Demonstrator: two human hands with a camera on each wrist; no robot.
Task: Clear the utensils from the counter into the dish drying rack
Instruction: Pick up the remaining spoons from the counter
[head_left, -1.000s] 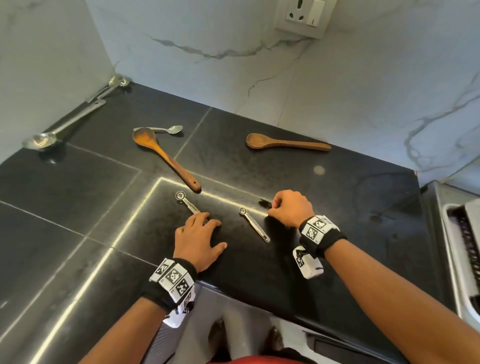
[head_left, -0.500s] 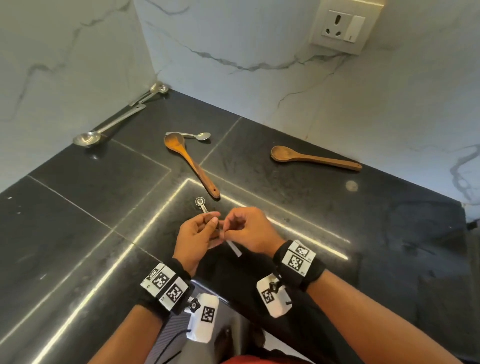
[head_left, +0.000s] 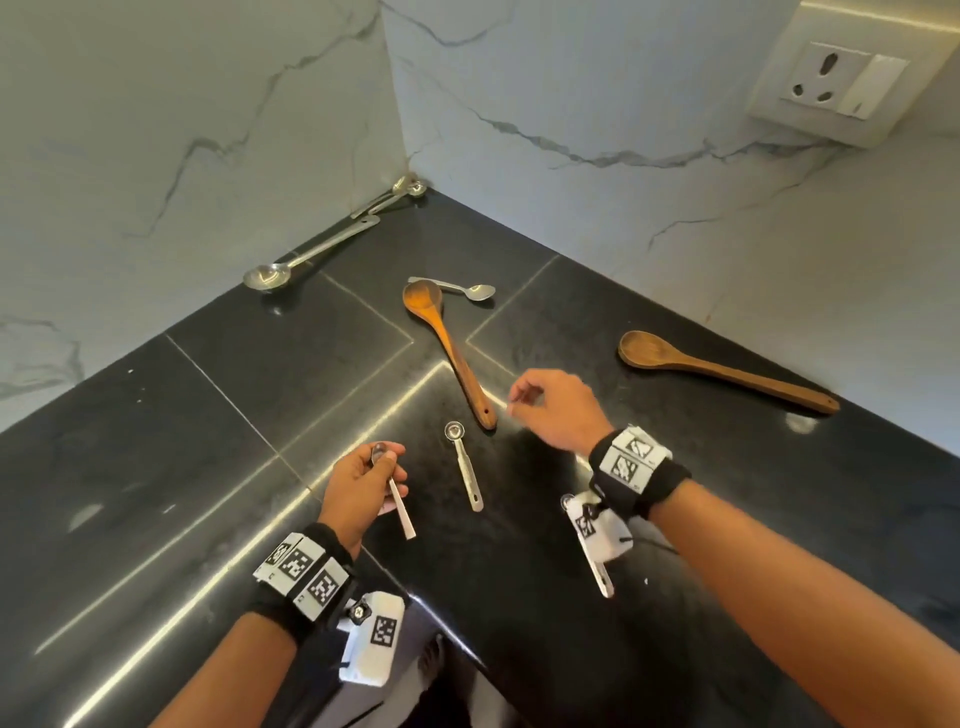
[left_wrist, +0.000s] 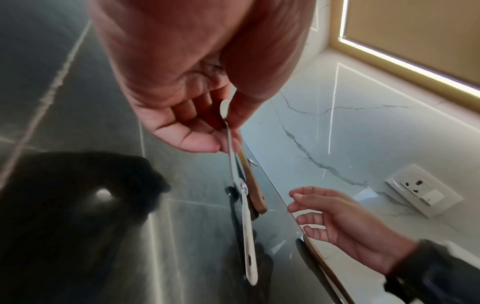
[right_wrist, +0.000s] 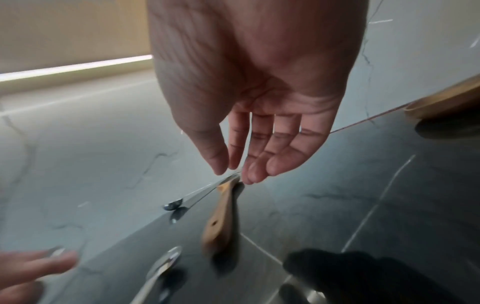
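1. A second ago both hands were down on the bench, the right one closed over a small measuring spoon and the left one flat beside another. Half a second ago the two hands met in the middle, and the spoon passed across.

2. Now the left hand (head_left: 363, 486) has that measuring spoon (head_left: 399, 506): thumb and fingertips pinch it just below the bowl, and the handle hangs down toward the bench without touching it. The left wrist view shows this grip clearly.

3. The right hand (head_left: 553, 410) has come away and hovers above the end of the nearer wooden spoon (head_left: 447, 348). Its fingers are loosely bent and apart, holding nothing; the right wrist view shows an empty palm.

4. The second measuring spoon (head_left: 465, 465) has not moved and lies flat between the two hands.

5. Also untouched: the far wooden spoon (head_left: 722, 371) near the wall, a teaspoon (head_left: 462, 288) by the nearer wooden spoon's bowl, a long steel spoon (head_left: 311, 254) along the left wall, and more steel pieces (head_left: 395, 195) in the corner.

6. I'd say the handover freed the right hand to gather the next utensil while the left collects a bundle. The drying rack is out of view now, and nothing has reached it yet by my reckoning.
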